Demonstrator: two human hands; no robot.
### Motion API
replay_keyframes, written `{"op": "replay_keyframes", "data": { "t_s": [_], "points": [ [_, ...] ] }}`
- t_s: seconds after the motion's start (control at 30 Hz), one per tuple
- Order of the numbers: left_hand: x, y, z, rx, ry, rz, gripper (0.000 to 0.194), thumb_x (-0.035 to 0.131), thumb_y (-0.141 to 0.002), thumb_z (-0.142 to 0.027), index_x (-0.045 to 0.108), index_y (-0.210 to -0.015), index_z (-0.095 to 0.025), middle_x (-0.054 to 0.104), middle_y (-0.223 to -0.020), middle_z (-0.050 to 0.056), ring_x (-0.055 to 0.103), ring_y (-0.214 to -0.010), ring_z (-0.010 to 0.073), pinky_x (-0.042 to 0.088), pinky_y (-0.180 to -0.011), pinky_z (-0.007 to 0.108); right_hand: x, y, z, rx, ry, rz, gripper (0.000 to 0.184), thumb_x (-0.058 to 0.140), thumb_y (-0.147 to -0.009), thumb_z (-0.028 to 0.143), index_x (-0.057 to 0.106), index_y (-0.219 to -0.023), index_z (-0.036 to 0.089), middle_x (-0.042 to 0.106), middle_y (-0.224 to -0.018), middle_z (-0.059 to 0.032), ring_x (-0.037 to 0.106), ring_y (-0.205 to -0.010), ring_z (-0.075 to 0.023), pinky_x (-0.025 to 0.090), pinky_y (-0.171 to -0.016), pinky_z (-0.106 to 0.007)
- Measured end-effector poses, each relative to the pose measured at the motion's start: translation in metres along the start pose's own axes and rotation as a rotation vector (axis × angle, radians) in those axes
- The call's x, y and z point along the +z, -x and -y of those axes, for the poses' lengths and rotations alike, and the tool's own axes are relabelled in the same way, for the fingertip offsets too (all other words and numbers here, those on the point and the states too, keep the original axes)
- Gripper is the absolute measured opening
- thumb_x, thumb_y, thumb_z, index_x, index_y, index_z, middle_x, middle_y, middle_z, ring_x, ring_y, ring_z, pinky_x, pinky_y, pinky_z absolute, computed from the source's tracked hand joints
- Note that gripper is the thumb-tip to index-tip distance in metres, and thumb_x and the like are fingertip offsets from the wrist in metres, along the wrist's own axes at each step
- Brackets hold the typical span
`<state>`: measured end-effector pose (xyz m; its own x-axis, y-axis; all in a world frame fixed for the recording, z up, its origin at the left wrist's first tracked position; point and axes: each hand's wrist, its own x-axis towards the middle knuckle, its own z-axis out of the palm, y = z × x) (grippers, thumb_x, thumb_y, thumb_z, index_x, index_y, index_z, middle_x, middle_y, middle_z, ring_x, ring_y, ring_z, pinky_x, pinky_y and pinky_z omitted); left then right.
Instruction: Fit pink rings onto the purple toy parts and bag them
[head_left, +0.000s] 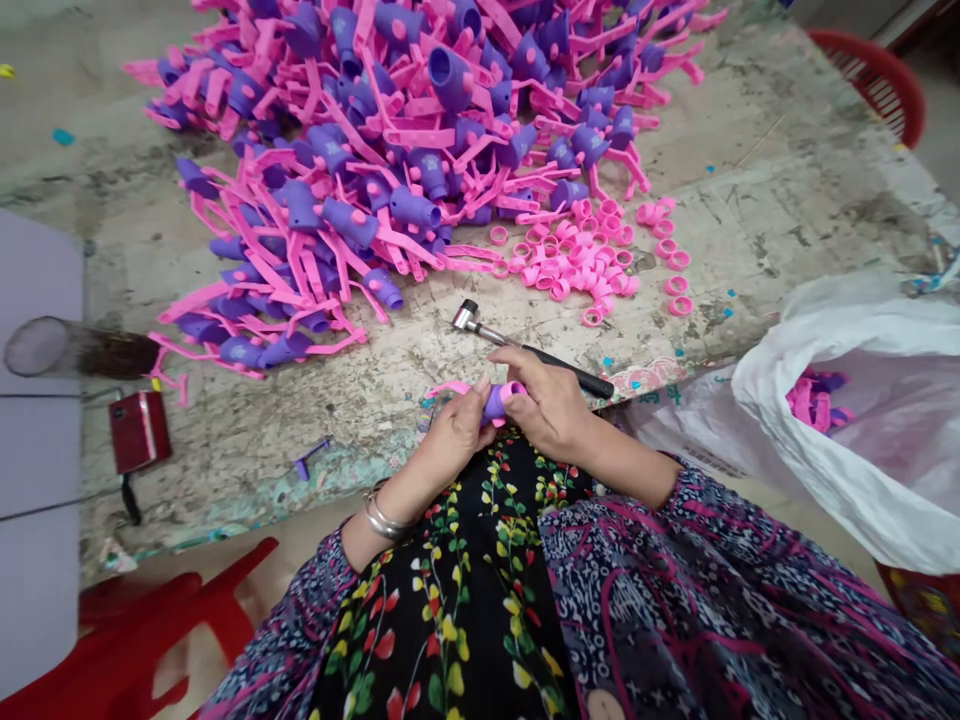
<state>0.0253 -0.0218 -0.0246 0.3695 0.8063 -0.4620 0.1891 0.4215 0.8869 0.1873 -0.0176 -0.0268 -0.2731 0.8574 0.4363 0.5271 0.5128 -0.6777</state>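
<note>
Close to my body, at the table's front edge, my left hand is closed around a purple plastic piece with a pink handle. The fingers of my right hand pinch a pink ring at that piece's right end. How far the ring sits on the end I cannot tell. Just beyond my hands lies a small hammer with a black grip and metal head. Loose pink rings lie scattered behind it. A big heap of purple and pink pieces covers the table's far middle.
An open white sack with pink and purple pieces inside stands at the right. On the left are a glass jar lying near a dark red box, and a red stool. A red chair stands far right.
</note>
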Motion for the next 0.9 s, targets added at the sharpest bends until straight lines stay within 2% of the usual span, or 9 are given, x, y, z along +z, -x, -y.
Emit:
{"op": "replay_keyframes", "data": {
  "t_s": [0.1,0.27,0.4,0.53,0.9],
  "points": [
    [-0.002,0.003,-0.001,0.019,0.022,0.027,0.056,0.033,-0.092,-0.068,0.039,-0.065,-0.020,0.034,-0.050,-0.005,0.027,-0.046,0.0082,0.025,-0.047,0.022,-0.009,0.008,0.001,0.026,-0.070,0.019,0.055,0.027,-0.101,0.060,0.051,-0.123,0.016,0.063,-0.077,-0.0034,0.059,-0.062,-0.0166,0.046,-0.058,-0.030],
    [-0.004,0.003,0.002,0.021,0.108,0.009,0.052,0.036,-0.095,-0.062,0.042,-0.067,-0.020,0.036,-0.051,-0.006,0.030,-0.046,0.0074,0.028,-0.048,0.021,-0.016,0.020,0.002,0.036,-0.083,0.037,0.037,0.042,-0.100,0.049,0.051,-0.119,0.018,0.059,-0.082,-0.0035,0.057,-0.069,-0.0171,0.046,-0.061,-0.030],
    [-0.004,0.003,0.004,0.031,0.081,0.004,0.053,0.037,-0.094,-0.066,0.043,-0.068,-0.020,0.036,-0.052,-0.006,0.029,-0.047,0.0078,0.029,-0.048,0.021,-0.016,0.018,0.006,0.033,-0.115,0.052,0.032,0.051,-0.098,0.046,0.053,-0.114,0.019,0.060,-0.085,-0.0041,0.058,-0.073,-0.0173,0.047,-0.064,-0.030],
    [-0.005,0.004,0.005,0.059,0.029,-0.013,0.056,0.038,-0.090,-0.072,0.043,-0.068,-0.020,0.036,-0.051,-0.006,0.028,-0.046,0.0082,0.026,-0.046,0.023,-0.016,0.014,0.010,0.032,-0.152,0.060,0.030,0.052,-0.098,0.046,0.054,-0.112,0.020,0.063,-0.089,-0.0050,0.059,-0.075,-0.0172,0.049,-0.066,-0.030],
    [-0.008,0.003,0.004,0.065,-0.033,0.045,0.058,0.034,-0.093,-0.068,0.039,-0.061,-0.020,0.035,-0.050,-0.005,0.029,-0.047,0.0087,0.026,-0.049,0.024,-0.019,0.012,0.013,0.033,-0.158,0.062,0.024,0.054,-0.099,0.039,0.057,-0.112,0.019,0.067,-0.090,-0.0052,0.060,-0.077,-0.0167,0.049,-0.068,-0.030]
  ]
}}
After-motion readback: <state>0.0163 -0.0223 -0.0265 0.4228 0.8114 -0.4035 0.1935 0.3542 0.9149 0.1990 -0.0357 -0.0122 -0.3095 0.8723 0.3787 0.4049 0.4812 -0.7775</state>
